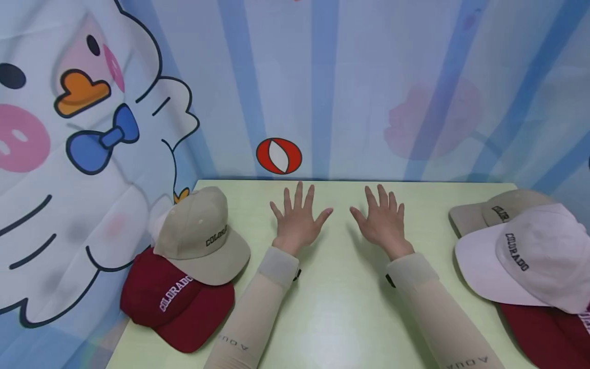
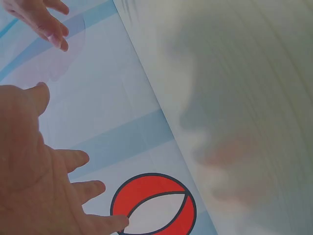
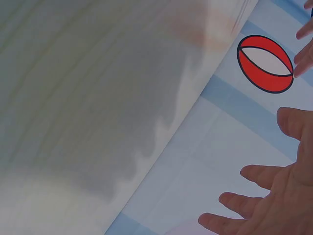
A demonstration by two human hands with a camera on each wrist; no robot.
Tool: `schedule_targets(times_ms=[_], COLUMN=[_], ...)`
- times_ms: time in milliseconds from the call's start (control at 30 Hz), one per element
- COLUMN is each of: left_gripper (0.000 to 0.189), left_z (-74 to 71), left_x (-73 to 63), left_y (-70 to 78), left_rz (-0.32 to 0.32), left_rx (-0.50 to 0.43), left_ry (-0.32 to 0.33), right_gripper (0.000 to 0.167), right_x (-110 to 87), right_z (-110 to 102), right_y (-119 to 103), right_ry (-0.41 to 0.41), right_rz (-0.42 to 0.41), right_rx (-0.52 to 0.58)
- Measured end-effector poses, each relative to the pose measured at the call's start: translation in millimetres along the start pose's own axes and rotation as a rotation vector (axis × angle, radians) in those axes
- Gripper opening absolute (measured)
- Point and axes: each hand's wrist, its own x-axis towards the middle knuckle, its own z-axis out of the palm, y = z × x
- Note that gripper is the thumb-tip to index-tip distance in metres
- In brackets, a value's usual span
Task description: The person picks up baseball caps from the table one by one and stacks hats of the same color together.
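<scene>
My left hand [image 1: 297,224] is held above the middle of the pale table [image 1: 332,318], fingers straight and spread, with nothing in it. Opposite it, my right hand [image 1: 383,224] is spread the same way and holds nothing. A gap separates the two thumbs. Left of the left hand, a beige cap [image 1: 195,236] lettered COLORADO lies partly over a dark red cap [image 1: 180,302]. To the right of the right hand, a white cap [image 1: 530,256] overlaps another beige cap [image 1: 500,207] behind and a second dark red cap [image 1: 539,333] in front, which the frame cuts off.
Behind the table's far edge hangs a blue striped cloth [image 1: 359,92] printed with a red and white ball [image 1: 278,156]. A large white cartoon bird [image 1: 92,205] covers the cloth on the left. Both cap piles stand near the table's sides.
</scene>
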Motion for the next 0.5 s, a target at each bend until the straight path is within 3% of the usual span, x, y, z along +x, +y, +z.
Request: schedule_targets(times_ms=[500], left_gripper=[0.085], left_z=[-1.1], left_x=[-8.0], left_y=[-1.6], left_rz=[-0.011], left_rx=[0.035], left_ry=[0.004], right_gripper=[0.077], right_x=[-5.3], right_z=[7.8], right_y=[-6.1], right_ry=[0.019], right_rz=[-0.014], right_rx=[0.050])
